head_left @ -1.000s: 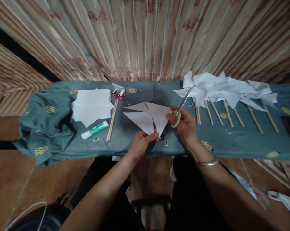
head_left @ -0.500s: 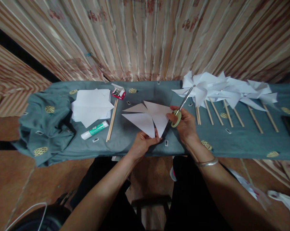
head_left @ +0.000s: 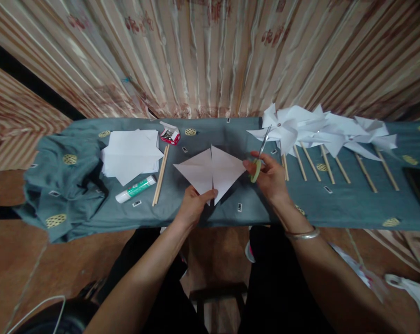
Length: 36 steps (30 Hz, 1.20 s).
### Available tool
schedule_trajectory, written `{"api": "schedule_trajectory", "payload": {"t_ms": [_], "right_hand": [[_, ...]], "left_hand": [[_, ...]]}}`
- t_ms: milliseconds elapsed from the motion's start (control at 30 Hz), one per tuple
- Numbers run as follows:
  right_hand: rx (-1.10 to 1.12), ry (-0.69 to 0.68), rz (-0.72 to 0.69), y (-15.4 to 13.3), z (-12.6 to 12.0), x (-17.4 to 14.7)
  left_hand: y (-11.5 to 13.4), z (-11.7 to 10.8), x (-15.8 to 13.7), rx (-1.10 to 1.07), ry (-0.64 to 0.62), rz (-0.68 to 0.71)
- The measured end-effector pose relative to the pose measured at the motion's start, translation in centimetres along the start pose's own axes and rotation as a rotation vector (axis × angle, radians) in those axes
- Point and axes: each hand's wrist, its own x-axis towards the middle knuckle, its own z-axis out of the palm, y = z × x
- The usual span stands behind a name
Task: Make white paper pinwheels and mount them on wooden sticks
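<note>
A white square sheet of paper (head_left: 227, 169), slit from its corners toward the middle, is held with one corner toward me. My left hand (head_left: 194, 202) pinches its near part, thumb on top. In my right hand (head_left: 270, 176) are scissors (head_left: 255, 170) with light green handles, their blades pointing up and away from the paper. The fingertips of that hand are at the sheet's right corner; whether they also grip it I cannot tell for sure. To the left lie two wooden sticks (head_left: 160, 176) and a glue stick (head_left: 135, 189) with a green and white label.
A stack of white paper (head_left: 129, 153) lies left, beside an opened small red box (head_left: 170, 134) of metallic pieces. Several paper pinwheels (head_left: 310, 125) on wooden sticks overlap at the right. A dark flat object (head_left: 418, 185) sits at the right edge. A pleated curtain (head_left: 210, 60) hangs behind the table.
The paper has shifted slightly left and its slit flaps lie flatter and closer together. My left hand has moved a little left. The scissors have turned in my right hand, blades more upright.
</note>
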Motion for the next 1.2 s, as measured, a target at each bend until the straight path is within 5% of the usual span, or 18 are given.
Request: {"api": "schedule_trajectory", "payload": {"t_ms": [100,233,400,600,800,1033,1200], "right_hand": [[0.083,0.003,0.115,-0.6,-0.9,0.7],[0.135,-0.159,0.228,-1.3,-1.4,0.7],[0.175,-0.282,0.302,-1.2,-0.8,0.2],[0.324,-0.110,0.266,-0.5,1.5,0.1],[0.400,-0.024,0.186,-0.6,3.4,-0.6],[0.244,-0.150,0.163,-1.4,4.7,-2.6],[0.175,-0.317,0.170,-1.9,3.9,-3.2]], "left_hand": [[1.0,-0.6,-0.2,0.026,-0.068,-0.027],[1.7,-1.4,-0.5,0.079,-0.124,-0.060],[2.0,-1.9,-0.2,0.095,-0.081,-0.034],[3.2,-1.5,0.0,-0.186,-0.056,0.054],[1.9,-0.2,0.2,-0.077,-0.162,0.090],[2.2,0.5,1.7,-0.292,0.080,0.101],[2.7,-0.3,2.2,-0.330,0.113,0.126]]}}
